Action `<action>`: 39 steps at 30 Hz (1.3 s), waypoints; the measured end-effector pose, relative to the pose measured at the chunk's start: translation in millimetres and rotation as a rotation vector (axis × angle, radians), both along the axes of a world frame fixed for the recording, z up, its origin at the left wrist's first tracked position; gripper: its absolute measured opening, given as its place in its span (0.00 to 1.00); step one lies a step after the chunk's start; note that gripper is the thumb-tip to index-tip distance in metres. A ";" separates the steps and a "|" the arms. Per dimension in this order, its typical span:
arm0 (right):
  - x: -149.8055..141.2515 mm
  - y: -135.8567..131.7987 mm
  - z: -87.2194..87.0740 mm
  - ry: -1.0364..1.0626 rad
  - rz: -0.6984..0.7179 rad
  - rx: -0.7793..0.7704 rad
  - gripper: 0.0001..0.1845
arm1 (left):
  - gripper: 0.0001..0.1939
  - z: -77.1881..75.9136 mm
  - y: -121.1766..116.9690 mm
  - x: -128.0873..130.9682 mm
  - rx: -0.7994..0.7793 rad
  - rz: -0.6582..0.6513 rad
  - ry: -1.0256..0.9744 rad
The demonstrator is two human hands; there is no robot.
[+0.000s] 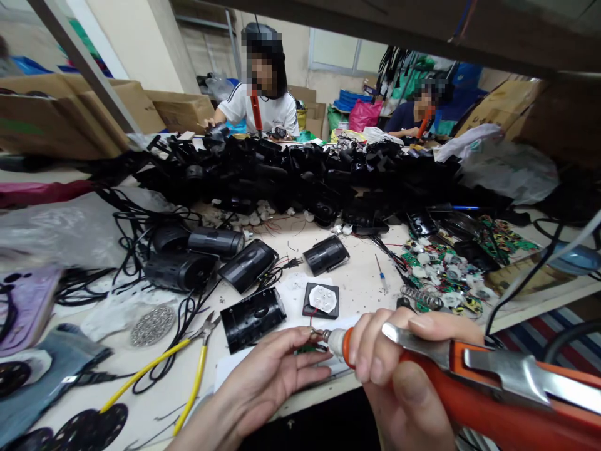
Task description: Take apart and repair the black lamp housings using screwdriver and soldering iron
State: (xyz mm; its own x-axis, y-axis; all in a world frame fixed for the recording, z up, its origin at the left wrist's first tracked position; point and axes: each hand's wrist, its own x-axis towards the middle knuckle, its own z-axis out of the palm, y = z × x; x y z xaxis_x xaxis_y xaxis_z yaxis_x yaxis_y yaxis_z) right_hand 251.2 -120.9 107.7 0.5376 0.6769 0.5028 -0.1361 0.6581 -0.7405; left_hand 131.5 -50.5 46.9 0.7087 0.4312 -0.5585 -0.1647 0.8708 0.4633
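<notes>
My right hand (pixel 382 354) is wrapped round an orange power screwdriver (pixel 483 410) with a metal lever along its side. Its tip points left at my left hand (pixel 277 369). There the thumb and forefinger are pinched together at the bit, on something too small to make out, while the other fingers stretch out below. A bit of green shows behind these fingers. Just beyond lies a black square part (pixel 334 303) with a white disc and red wires. An opened black housing (pixel 253 318) rests to its left.
Yellow-handled cutters (pixel 200 366) and a dish of screws (pixel 153 326) lie at left. Black cylinders (pixel 248 266) and cables sit behind. A small screwdriver (pixel 380 272) and a heap of circuit boards (pixel 436 269) are at right. Black parts (pixel 282 169) pile across the back, before two people.
</notes>
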 end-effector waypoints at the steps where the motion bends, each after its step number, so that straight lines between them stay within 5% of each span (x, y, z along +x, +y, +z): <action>1: 0.4 -0.2 -0.6 0.005 -0.005 -0.001 0.13 | 0.09 0.2 -0.2 0.7 0.003 0.003 0.007; 8: 3.3 0.2 -2.0 -0.003 0.014 0.005 0.12 | 0.13 -2.2 -0.7 6.7 0.216 0.033 0.080; 14: 16.5 7.8 0.7 -0.015 -0.164 0.028 0.12 | 0.25 -13.4 0.9 1.9 0.441 0.129 0.273; 18: 42.2 21.8 -7.0 -0.023 -0.313 0.004 0.24 | 0.32 -14.7 17.9 -0.5 0.817 0.182 0.482; 21: 59.4 31.0 -15.7 -0.054 -0.310 -0.127 0.35 | 0.23 -9.8 36.1 6.1 1.153 0.126 0.583; 26: 69.1 38.8 -22.7 -0.042 -0.221 -0.211 0.36 | 0.16 -10.9 54.1 24.5 1.519 -0.005 0.510; 31: 67.6 44.8 -18.9 0.007 -0.193 -0.184 0.36 | 0.15 -21.5 57.4 34.8 1.669 -0.122 0.451; 39: 59.3 57.0 -8.7 0.049 -0.025 -0.139 0.42 | 0.18 -29.5 60.4 37.1 1.673 -0.154 0.449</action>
